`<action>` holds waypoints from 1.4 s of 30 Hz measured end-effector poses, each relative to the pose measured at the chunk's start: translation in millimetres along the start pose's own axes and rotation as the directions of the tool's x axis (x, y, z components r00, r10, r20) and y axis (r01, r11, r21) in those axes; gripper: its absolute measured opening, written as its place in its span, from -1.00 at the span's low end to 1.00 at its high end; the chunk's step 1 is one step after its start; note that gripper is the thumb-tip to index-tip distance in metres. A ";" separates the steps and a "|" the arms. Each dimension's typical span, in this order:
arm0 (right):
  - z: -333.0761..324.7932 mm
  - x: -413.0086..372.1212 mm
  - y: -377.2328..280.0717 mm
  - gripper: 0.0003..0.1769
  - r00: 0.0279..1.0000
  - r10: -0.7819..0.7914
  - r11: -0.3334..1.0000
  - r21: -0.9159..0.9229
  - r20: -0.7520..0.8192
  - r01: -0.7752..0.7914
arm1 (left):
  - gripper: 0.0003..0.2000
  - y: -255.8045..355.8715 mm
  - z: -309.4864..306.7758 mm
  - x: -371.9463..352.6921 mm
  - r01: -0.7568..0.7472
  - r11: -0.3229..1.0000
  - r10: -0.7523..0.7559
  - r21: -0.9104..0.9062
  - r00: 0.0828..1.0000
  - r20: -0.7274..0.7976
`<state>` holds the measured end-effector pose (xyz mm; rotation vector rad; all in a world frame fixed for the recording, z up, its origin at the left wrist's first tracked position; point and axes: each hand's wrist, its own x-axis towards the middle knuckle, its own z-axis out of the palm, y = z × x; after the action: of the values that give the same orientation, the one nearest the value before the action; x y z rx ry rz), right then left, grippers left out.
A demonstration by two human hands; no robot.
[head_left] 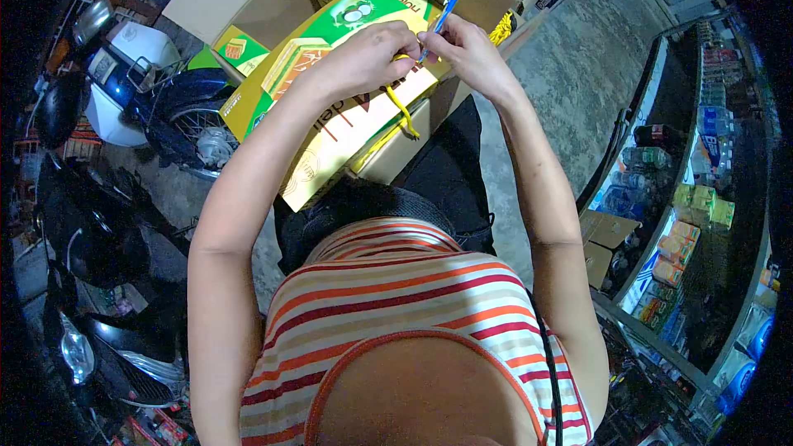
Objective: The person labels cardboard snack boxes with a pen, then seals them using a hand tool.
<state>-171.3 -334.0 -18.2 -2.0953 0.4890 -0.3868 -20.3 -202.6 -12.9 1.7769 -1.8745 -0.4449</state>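
Note:
A yellow and green printed box (318, 144) lies tilted on top of an open cardboard carton (268, 0), in front of my body. My left hand (376, 58) is closed over the box, pinching a yellow cord (402, 111) whose end hangs down the box's side. Close beside it, my right hand (471, 48) grips a blue and white pen (452, 0), its white end pointing up. Fingers hide the pen's lower end and part of the cord.
More yellow cord (501, 26) lies bunched at the carton's right side. Parked motorbikes (136, 87) stand on the left. Along the right runs a shelf (636, 314) with bottles and packaged goods. Concrete floor (570, 66) shows between the carton and the shelf.

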 end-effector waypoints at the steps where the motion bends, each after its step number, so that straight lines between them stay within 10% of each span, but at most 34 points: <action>1: 0.0 0.3 1.5 -0.65 1.000 0.001 1.000 0.001 -0.002 -0.001 | -0.85 -0.6 -0.7 1.0 -0.001 1.000 0.001 -0.001 1.000 0.017; 25: 11.2 -10.4 14.4 -0.71 0.979 0.065 0.982 0.186 -0.192 -0.028 | -0.83 -0.5 1.7 2.2 -0.422 0.832 0.417 0.361 0.904 0.094; 38: 14.6 -10.7 18.0 -0.73 0.971 0.097 0.987 0.150 -0.217 -0.065 | -0.88 12.4 14.8 4.5 -0.268 0.886 0.292 0.379 0.956 -0.008; 42: 14.2 -9.9 18.7 -0.73 0.970 0.107 0.987 0.144 -0.220 -0.076 | -0.89 11.7 9.7 12.9 -0.043 0.954 0.046 0.296 0.999 -0.003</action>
<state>-177.2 -328.3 -42.3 -1.8995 0.6722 -0.5929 -35.5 -215.5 -12.4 1.9137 -2.0567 -0.1417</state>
